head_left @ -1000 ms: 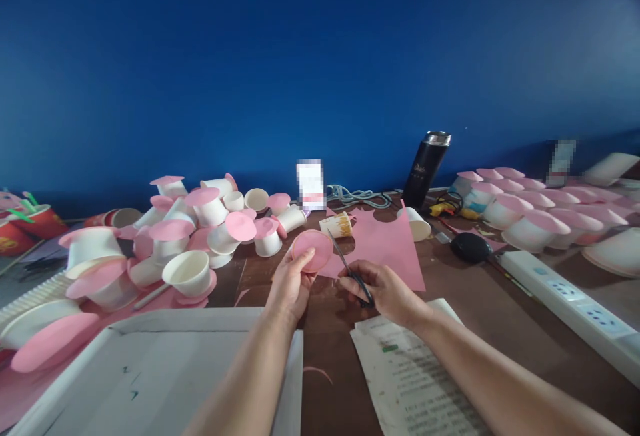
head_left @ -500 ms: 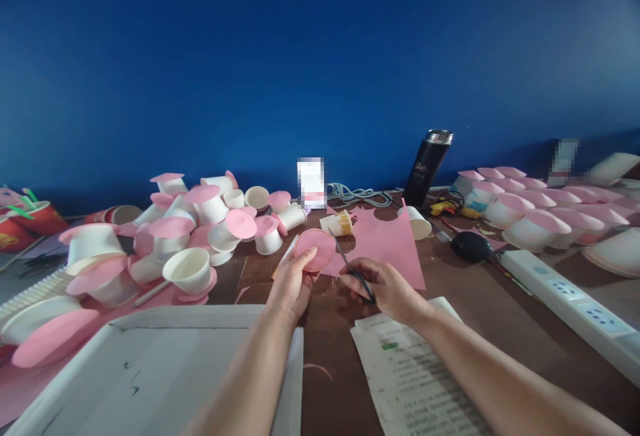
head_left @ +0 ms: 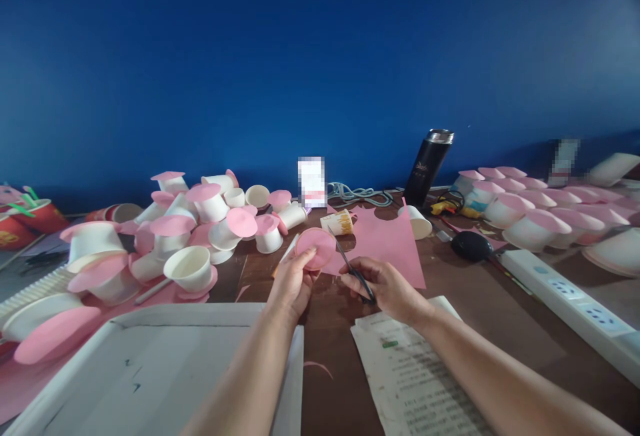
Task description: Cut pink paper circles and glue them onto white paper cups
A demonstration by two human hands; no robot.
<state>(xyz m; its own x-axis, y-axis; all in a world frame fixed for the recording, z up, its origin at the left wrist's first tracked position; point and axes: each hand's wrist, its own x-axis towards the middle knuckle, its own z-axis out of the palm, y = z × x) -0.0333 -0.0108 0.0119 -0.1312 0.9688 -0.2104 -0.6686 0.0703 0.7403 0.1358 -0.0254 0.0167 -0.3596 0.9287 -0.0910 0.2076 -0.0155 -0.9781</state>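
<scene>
A pink paper disc [head_left: 320, 249] is pinched between the thumb and fingers of my left hand [head_left: 297, 276]. My right hand [head_left: 375, 281] is wrapped round the dark handles of a pair of scissors [head_left: 356, 272], whose blades point up and left, close to the disc's right edge. Just beyond the disc lies a small patterned paper cup [head_left: 340, 223] on its side. Behind my right hand spreads a sheet of pink paper [head_left: 387, 239] with rounded cut-outs along its edge. A thin pink offcut [head_left: 319, 365] rests on the brown table between my forearms.
Many white paper cups [head_left: 187, 268] with pink discs crowd the left. More disc-topped cups [head_left: 537, 223] stand in rows at right. A white tray [head_left: 187, 316], printed sheets [head_left: 400, 376], a power strip [head_left: 565, 303], a black bottle [head_left: 427, 166] and a cable [head_left: 357, 195] surround my hands.
Both hands stay in almost the same place, with the disc and the scissors still held. The disc is turned very slightly; nothing else visibly moves.
</scene>
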